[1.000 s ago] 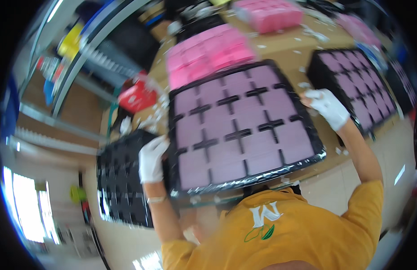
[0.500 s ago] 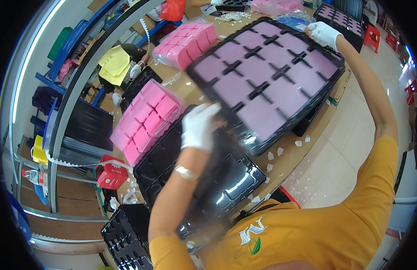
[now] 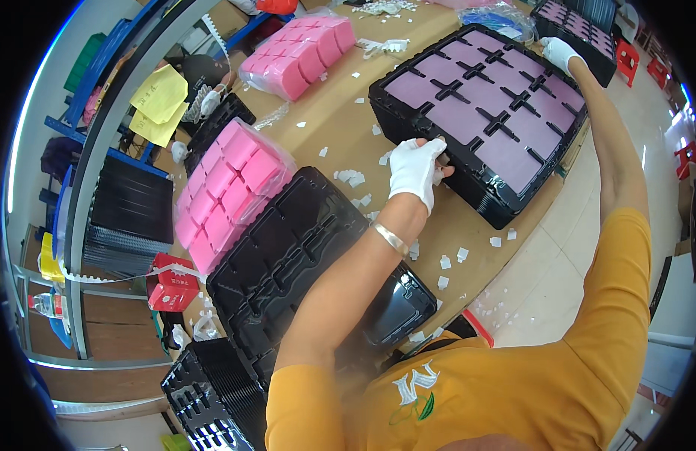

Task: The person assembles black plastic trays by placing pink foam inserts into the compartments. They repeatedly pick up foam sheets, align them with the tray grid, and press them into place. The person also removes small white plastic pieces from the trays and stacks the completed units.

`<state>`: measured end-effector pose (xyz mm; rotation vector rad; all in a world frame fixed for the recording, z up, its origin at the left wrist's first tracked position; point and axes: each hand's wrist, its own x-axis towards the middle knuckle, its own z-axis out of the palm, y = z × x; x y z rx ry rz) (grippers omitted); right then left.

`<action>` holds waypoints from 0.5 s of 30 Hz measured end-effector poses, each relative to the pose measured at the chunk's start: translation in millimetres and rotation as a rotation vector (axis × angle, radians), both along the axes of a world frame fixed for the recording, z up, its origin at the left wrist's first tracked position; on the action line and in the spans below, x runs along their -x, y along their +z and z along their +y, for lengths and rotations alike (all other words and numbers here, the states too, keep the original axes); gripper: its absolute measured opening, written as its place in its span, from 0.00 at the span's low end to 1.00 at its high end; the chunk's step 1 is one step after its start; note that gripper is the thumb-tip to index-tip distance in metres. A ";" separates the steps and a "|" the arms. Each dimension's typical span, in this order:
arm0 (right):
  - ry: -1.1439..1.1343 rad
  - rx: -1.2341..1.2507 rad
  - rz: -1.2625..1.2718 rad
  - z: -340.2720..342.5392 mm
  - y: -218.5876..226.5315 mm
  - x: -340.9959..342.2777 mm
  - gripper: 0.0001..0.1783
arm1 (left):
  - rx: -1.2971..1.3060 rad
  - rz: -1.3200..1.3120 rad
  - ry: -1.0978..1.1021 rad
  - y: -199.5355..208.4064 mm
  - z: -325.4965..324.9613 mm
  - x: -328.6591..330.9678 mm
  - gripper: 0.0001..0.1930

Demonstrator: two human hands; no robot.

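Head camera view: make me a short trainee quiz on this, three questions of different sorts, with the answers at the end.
1. Multiple choice: what colour are the inserts in the black tray beside the left hand? A) yellow B) purple C) green

2. True or false: the right hand is bare, with no glove.

3. Fill in the blank: the pack of pink blocks nearest the red box is wrapped in clear ____.

Key: 1. B; 2. False, it wears a white glove; 3. plastic.
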<state>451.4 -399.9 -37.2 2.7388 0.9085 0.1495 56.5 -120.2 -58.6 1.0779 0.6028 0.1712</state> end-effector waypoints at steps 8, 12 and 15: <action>0.046 -0.243 -0.073 21.4 -9.7 -8.4 0.16 | 0.018 0.056 -0.033 -6.5 -0.4 -4.2 0.12; 0.010 -0.204 -0.103 42.3 -11.7 -15.2 0.16 | -0.047 0.093 -0.049 -11.1 8.4 -0.9 0.12; -0.072 -0.403 -0.103 75.9 -0.3 -7.8 0.22 | -0.215 0.084 -0.158 -2.5 20.1 20.3 0.16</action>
